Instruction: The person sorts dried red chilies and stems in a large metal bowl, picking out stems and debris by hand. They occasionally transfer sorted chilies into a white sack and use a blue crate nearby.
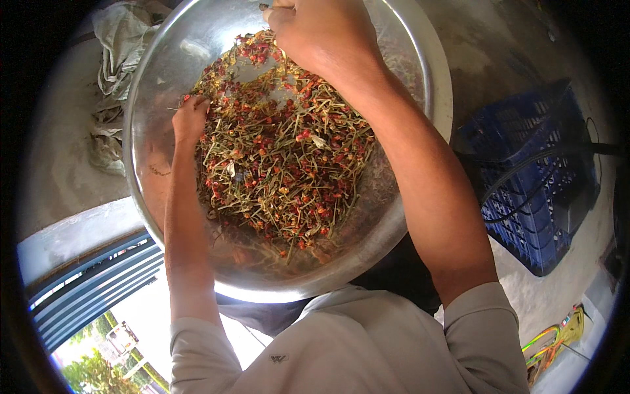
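A wide, round metal basin (147, 197) lies before me, holding a heap of red and yellow plant bits with many greenish stems (280, 147). At the heap's left edge is my left hand (191, 119), fingers curled by the stems; whether it grips any is unclear. My right hand (325, 34) is raised at the basin's far side, with a small dark-tipped stem (264, 7) pinched between thumb and finger. Part of that hand is cut off by the upper picture edge. Pale metal shows through the heap near the far side.
Right of the basin, a blue plastic crate (526, 197) stands on the concrete floor, with a black cable (541, 152) across it. Whitish woven sacks (118, 44) lie at the left. Colored strands (556, 340) are at the lower right, and a blue slatted shutter (98, 285) at the lower left.
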{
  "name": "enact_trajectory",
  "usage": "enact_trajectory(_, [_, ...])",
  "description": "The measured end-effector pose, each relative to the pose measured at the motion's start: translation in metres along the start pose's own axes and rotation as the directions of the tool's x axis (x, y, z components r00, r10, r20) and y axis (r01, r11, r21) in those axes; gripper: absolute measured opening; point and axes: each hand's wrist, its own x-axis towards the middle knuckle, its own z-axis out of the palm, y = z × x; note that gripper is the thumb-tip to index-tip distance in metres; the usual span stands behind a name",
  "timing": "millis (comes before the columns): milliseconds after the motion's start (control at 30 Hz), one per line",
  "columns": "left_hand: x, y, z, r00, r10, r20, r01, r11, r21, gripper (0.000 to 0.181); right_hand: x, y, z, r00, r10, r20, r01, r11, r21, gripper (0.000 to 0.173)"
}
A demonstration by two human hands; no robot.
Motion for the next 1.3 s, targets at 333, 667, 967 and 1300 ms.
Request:
enact_trajectory(333, [-0.081, 0.153, 0.017, 0.615, 0.604, 0.507, -0.483, 0.797, -0.364, 0.025, 0.004, 0.002, -0.007, 0.999, 0.043, -0.004, -0.043, 0.999, 0.023, 0.025])
enact_trajectory(667, [-0.076, 0.051, -0.050, 0.665, 0.395, 0.634, -0.403, 0.904, -0.142, 0.023, 0.003, 0.012, -0.005, 0.994, -0.002, -0.109, 0.003, 1.000, 0.003, 0.021])
enact_trajectory(967, [-0.068, 0.114, -0.023, 0.580, 0.657, 0.482, -0.414, 0.747, -0.520, 0.028, 0.005, 0.010, -0.003, 0.990, -0.011, -0.141, 0.022, 0.997, 0.076, 0.020])
enact_trajectory(1300, [-0.081, 0.086, -0.022, 0.834, 0.419, 0.358, -0.294, 0.888, -0.354, 0.023, -0.005, 0.007, -0.017, 0.996, 0.039, -0.079, -0.027, 0.990, 0.142, 0.020])
